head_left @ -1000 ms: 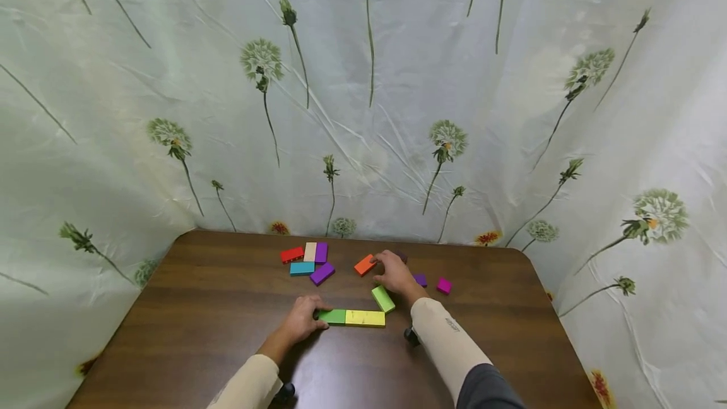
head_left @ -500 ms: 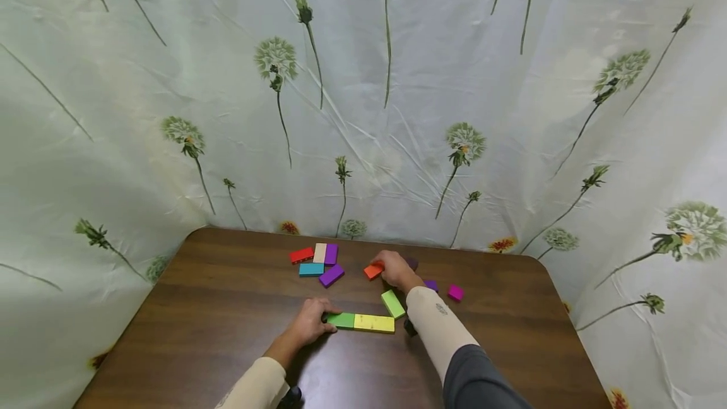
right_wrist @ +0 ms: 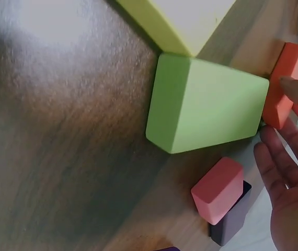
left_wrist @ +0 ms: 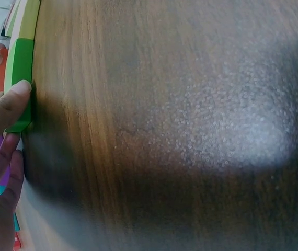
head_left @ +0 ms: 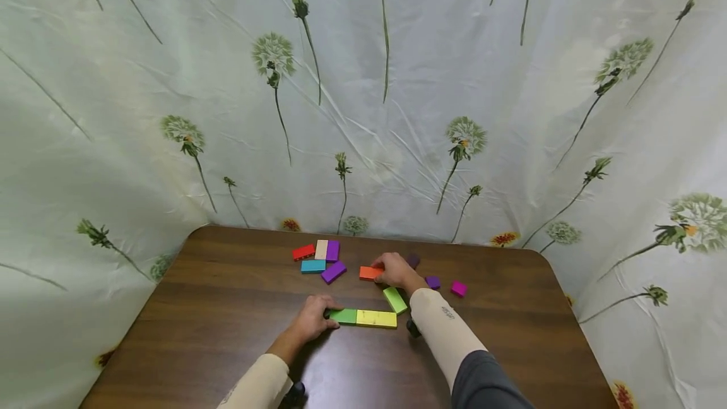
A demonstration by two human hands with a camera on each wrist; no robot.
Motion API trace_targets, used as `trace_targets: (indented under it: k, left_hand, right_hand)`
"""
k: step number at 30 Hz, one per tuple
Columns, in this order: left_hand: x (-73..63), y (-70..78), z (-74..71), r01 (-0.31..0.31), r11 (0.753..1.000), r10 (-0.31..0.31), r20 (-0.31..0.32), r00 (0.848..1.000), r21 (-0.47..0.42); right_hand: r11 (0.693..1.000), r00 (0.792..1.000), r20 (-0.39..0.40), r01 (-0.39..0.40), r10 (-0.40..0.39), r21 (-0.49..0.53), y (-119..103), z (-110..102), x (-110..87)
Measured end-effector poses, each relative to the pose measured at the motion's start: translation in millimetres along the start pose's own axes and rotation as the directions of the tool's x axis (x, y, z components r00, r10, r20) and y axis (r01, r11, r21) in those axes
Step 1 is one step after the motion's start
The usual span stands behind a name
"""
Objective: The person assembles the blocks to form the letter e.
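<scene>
Pale curtain — creased, dandelion-printed — behind brown wood-grain table.

table: wood-grain, glossy | green block: smooth, matt | curtain: creased, sheeny

Cream sleeves, print perhaps lettering, grey upper sleeve

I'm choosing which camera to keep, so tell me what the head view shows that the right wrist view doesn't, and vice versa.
Only the head view shows the left hand holding the green block, plus the red block, blue block and magenta block.

Only the right wrist view shows the pink block beside the dark block.

Both share that dark block, the right hand holding the orange block, the yellow block, the lime block and the table.
</scene>
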State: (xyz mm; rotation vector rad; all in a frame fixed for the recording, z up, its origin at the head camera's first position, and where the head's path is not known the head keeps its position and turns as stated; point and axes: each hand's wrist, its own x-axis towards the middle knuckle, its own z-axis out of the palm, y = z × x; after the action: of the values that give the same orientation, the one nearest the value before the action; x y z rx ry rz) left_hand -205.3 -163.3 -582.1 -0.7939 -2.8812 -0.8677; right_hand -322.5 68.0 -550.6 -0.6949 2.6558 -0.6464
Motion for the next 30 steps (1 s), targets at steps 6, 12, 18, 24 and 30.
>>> trace_targets:
  k: [6,12,18,24,30]
  left_hand:
    - [-0.4,-0.6,0.4,0.055,0.998,-0.055,0.007,0.998,-0.006]
    - [-1.4,0.0,0.9,0.034,0.999,-0.034,0.0,0.999,-0.01]
    - [-1.4,-1.1,-0.8,-0.002,0.999,0.001,-0.023,1.0,-0.043]
    - [0.8,-10.0,5.2,-0.071,0.995,0.068,-0.048,0.997,-0.064]
    - [1.3,-0.1,-0.2,0.005,1.0,-0.005,-0.001,1.0,-0.008]
  right_hand:
    - [0.999,0.999,0.012,0.043,-0.043,0.027,-2.1,2.2,-1.8]
    - [0.999,0.999,0.011,0.04,-0.041,0.031,-1.7,5.8,-7.6]
    - [0.998,0.999,-0.006,0.032,-0.032,0.053,-3.0,5.3,-12.8]
    - [0.997,1.0,-0.016,0.016,-0.015,0.077,-2.3,4.1,-18.1]
    - [0.997,1.0,-0.02,0.015,-0.014,0.081,-0.2,5.5,-19.6]
